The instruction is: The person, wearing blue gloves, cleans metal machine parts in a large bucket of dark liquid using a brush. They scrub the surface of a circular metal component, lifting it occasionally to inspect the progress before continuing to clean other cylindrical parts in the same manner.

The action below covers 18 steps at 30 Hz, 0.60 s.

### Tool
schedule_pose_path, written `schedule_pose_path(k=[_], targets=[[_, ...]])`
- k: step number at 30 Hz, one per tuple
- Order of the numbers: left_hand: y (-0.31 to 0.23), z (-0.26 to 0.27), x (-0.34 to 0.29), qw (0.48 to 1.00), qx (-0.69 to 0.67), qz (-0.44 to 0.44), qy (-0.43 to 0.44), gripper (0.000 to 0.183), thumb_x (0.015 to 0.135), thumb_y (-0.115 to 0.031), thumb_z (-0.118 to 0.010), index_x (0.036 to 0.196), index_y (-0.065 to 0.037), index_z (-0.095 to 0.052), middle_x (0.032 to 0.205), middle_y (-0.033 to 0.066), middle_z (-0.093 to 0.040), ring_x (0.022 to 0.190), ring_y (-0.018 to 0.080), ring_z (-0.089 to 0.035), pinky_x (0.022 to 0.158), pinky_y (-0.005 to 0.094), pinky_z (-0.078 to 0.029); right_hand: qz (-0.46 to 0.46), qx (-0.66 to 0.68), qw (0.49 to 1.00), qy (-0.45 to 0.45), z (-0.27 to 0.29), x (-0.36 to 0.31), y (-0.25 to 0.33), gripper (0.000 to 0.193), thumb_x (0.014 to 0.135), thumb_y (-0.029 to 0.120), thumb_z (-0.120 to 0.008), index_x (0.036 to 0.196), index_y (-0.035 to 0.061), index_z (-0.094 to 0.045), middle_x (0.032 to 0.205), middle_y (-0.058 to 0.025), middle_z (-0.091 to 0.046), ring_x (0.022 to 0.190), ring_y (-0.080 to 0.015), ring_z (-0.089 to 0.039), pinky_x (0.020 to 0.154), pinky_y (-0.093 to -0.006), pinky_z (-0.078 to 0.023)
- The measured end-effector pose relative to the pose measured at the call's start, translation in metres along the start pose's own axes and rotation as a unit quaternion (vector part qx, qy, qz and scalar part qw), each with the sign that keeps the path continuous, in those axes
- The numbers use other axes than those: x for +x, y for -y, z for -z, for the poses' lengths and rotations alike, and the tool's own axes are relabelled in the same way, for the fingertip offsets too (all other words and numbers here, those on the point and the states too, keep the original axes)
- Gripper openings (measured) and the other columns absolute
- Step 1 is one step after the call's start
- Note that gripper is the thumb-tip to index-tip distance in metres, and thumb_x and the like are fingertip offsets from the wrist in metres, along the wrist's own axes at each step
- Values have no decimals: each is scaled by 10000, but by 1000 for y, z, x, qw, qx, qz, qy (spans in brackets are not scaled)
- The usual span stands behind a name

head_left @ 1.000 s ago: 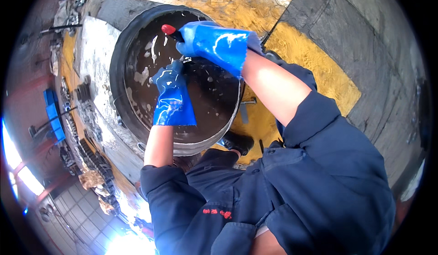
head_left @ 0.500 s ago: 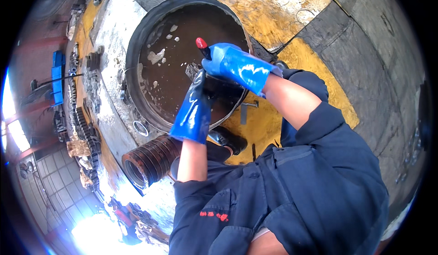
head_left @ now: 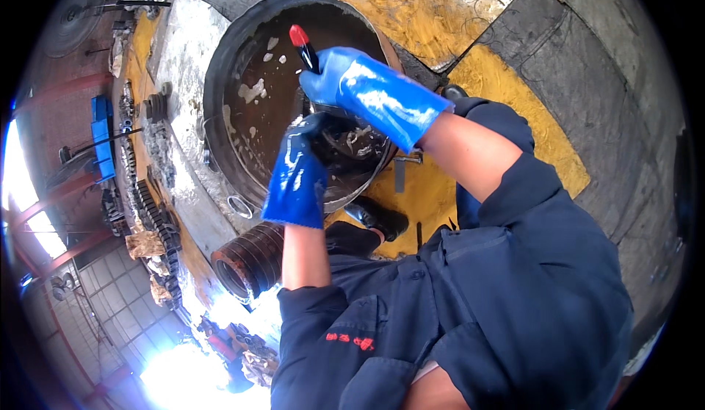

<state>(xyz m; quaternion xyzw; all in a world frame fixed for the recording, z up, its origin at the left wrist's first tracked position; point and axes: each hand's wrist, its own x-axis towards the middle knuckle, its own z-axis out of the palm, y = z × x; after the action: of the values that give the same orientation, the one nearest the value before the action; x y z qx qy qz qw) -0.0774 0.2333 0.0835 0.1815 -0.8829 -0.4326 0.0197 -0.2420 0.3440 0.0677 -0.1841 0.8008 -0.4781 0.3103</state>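
1. Red-tipped black handle (head_left: 305,52) is over the round basin (head_left: 219,91), its red end pointing away from you and slightly left. Your right hand (head_left: 329,80) has its fingers wrapped round it; grip firmly, since wet gloves could slip.

2. Your left hand (head_left: 299,138) is at a dark wet piece (head_left: 341,148) on the near-right side of the basin. Its fingertips are lost in shadow, so I cannot tell whether they grip it; get a secure hold before you press.

3. Whatever lies at the handle's other end is hidden under your right glove. Turn that wrist to see it, and use short, controlled strokes, clear of the left fingers.

4. Work inside the rim, so drips should fall into the brown liquid (head_left: 266,132).

5. Mind the ribbed cylinder (head_left: 253,257) just outside the basin, near your left forearm.
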Motion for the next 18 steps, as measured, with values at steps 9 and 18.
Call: schedule_pose_path(k=[9, 18], targets=[[63, 78, 10, 905, -342, 248, -52, 255, 963, -136, -738, 1149, 38, -724, 1019, 154, -744, 863, 246, -699, 799, 360, -581, 78, 23, 995, -60, -7, -18, 13, 408, 972, 470, -615, 1008, 98, -777, 871, -122, -776, 827, -324, -751, 819, -431, -575], [140, 76, -14, 864, -336, 336, -166, 265, 968, -131, -749, 1168, 34, -693, 918, 119, -723, 825, 252, -705, 721, 376, -576, 1, -143, 990, -13, -33, -3, 7, 385, 955, 432, -598, 1105, 142, -803, 1005, -134, -798, 967, -347, -773, 884, -470, -599]])
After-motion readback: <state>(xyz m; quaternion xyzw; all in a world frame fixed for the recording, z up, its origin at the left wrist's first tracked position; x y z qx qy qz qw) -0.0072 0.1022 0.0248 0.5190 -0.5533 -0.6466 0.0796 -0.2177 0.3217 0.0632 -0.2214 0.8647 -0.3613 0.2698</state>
